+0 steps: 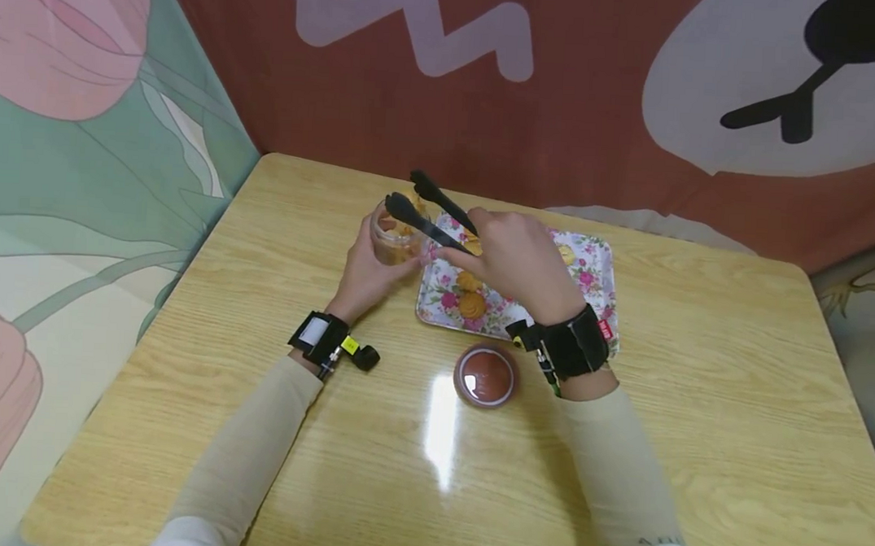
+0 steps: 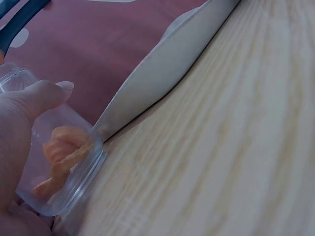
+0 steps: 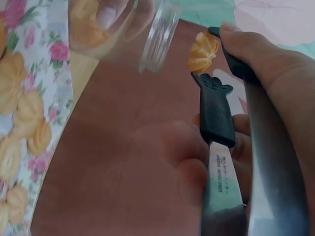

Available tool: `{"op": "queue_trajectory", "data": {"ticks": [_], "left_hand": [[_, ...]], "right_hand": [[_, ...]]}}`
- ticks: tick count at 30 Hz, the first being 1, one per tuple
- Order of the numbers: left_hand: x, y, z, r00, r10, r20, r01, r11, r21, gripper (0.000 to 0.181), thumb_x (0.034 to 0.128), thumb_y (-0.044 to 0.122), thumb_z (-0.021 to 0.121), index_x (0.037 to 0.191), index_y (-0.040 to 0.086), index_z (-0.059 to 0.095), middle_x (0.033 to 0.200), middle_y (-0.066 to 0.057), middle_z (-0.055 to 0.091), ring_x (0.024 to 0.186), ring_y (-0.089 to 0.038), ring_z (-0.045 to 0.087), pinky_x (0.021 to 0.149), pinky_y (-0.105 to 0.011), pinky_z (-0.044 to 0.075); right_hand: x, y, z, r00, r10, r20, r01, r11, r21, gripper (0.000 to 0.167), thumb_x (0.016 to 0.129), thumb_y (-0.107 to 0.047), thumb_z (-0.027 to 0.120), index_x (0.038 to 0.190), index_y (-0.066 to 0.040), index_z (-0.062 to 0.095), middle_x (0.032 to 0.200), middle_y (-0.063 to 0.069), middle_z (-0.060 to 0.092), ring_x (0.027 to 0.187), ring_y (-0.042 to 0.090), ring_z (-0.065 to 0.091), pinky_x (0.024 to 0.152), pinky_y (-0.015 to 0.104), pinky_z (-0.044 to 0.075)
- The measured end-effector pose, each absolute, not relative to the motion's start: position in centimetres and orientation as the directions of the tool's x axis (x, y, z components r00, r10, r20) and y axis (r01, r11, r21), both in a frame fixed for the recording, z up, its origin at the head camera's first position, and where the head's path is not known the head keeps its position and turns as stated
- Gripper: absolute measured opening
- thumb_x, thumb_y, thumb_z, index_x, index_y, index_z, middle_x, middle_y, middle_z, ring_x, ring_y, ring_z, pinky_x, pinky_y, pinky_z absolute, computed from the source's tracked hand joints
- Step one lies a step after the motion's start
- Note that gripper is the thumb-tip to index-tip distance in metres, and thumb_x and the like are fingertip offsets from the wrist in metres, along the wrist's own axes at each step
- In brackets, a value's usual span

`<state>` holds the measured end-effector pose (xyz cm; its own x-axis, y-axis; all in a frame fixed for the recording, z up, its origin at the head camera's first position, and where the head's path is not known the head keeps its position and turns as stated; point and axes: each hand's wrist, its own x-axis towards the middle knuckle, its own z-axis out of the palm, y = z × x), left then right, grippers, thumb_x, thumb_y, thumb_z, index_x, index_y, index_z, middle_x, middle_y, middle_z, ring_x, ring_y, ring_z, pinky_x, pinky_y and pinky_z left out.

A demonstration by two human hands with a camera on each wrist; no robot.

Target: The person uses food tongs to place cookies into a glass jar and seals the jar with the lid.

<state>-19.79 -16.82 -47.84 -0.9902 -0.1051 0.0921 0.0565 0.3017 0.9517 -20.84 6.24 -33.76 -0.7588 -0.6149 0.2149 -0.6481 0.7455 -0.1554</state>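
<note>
My left hand (image 1: pixel 370 270) grips a clear jar (image 1: pixel 390 251) at the tray's left side. Several cookies (image 2: pixel 66 155) lie inside it. In my right hand (image 1: pixel 526 260) is a pair of tongs (image 1: pixel 449 241) with dark tips, reaching over the jar's mouth. A ridged cookie (image 3: pixel 203 52) appears between the tong tips in the right wrist view; whether both tips touch it I cannot tell. To the right, a floral tray (image 1: pixel 436 310) bears several more cookies (image 1: pixel 471 305), partly hidden by my right hand.
A round reddish-brown lid (image 1: pixel 486 376) lies on the wooden table (image 1: pixel 370 465) in front of the tray. Behind the table's far edge hangs a reddish-brown patterned cloth (image 1: pixel 576 116). A flowered cloth (image 1: pixel 120 153) rises on the left.
</note>
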Motion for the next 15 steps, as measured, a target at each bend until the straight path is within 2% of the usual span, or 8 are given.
{"op": "queue_trajectory", "data": {"ticks": [9,15], "left_hand": [[-19.8,-16.5,-48.0,-0.991,-0.101,0.085,0.053,0.283,0.958,0.102,0.0819,0.041,0.091,0.161,0.022,0.03,0.157,-0.009,0.052,0.153,-0.026,0.042,0.132,-0.053,0.023],[-20.0,-16.4,-47.9,-0.992,-0.092,0.09,0.061,0.281,0.958,0.097,0.0836,0.038,0.09,0.16,0.022,0.032,0.156,-0.009,0.053,0.152,-0.025,0.043,0.132,-0.053,0.025]], "right_hand": [[-21.0,4.7,-34.2,-0.785,-0.607,0.125,-0.619,0.773,-0.137,0.062,0.095,-0.063,0.068,0.104,-0.002,0.067,0.065,0.002,0.055,0.055,0.019,0.056,0.051,0.031,0.044],[-20.7,4.4,-34.2,-0.79,-0.602,0.114,-0.613,0.781,-0.122,0.061,0.095,-0.065,0.068,0.097,-0.004,0.066,0.065,0.001,0.051,0.054,0.018,0.053,0.05,0.031,0.043]]}}
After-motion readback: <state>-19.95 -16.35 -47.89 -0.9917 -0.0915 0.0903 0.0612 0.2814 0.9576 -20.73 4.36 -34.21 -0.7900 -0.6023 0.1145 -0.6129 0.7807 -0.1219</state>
